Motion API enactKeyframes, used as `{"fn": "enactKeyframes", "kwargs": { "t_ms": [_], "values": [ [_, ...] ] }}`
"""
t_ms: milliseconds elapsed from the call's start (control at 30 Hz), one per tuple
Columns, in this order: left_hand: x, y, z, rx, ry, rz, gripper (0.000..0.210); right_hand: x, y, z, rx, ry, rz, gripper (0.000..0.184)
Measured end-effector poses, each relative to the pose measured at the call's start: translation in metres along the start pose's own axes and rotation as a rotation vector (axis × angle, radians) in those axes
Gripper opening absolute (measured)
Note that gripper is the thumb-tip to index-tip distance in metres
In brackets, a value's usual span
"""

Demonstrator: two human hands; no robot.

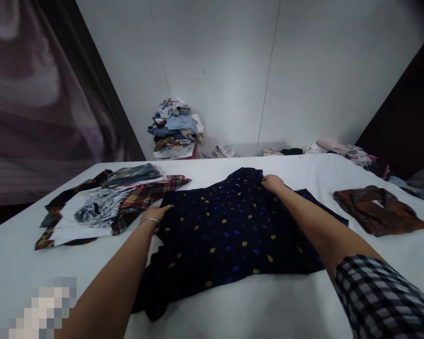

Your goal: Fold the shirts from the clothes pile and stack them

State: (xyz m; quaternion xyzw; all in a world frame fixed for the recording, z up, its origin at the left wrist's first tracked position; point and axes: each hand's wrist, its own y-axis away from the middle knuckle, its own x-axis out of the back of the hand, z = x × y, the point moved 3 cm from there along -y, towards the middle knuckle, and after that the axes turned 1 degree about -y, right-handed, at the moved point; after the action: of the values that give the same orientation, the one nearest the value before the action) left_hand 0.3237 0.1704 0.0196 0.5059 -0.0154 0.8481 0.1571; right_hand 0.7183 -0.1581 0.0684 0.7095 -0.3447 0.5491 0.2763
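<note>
A dark navy shirt point(219, 230) with blue and gold spots lies spread across the white table in front of me. At its left edge, my left hand point(154, 214) is closed on the fabric, thumb on top and the other fingers mostly hidden. My right hand point(273, 182) pinches the shirt's far edge, right of the part that sticks out toward the wall. One dark end of the garment hangs toward me at the lower left, partly behind my left forearm. Another part reaches out to the right beyond my right forearm.
On the white table point(268, 306), folded clothes point(99, 207) are piled at the left, close to my left hand. A folded brown shirt point(379, 212) lies at the right. Behind the table stand a tall clothes stack point(176, 129) and a low heap of garments point(353, 153) by the wall.
</note>
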Motion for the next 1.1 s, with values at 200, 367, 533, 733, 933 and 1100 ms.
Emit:
{"fn": "enactKeyframes", "kwargs": {
  "t_ms": [200,367,533,733,933,1100],
  "values": [
    [-0.001,0.005,-0.001,0.087,0.017,-0.049,0.027,-0.016,-0.017,0.015,-0.072,0.037,-0.069,0.041],
    [0.004,0.012,-0.002,0.107,0.155,-0.068,0.022,-0.017,-0.036,0.027,-0.150,-0.012,-0.020,0.030],
    [0.005,0.011,-0.003,0.093,0.086,-0.043,0.023,-0.011,-0.041,0.035,-0.237,-0.043,0.083,0.035],
    [0.006,0.019,0.001,0.085,0.051,-0.002,0.025,-0.023,-0.008,0.003,0.022,-0.077,0.138,0.039],
    [0.020,0.034,0.014,0.051,0.140,-0.101,0.028,-0.065,0.063,-0.035,0.589,-0.037,-0.083,0.042],
    [0.028,0.057,-0.001,0.126,0.252,-0.138,0.048,-0.053,0.124,-0.041,0.602,-0.065,0.006,0.047]
  ]
}}
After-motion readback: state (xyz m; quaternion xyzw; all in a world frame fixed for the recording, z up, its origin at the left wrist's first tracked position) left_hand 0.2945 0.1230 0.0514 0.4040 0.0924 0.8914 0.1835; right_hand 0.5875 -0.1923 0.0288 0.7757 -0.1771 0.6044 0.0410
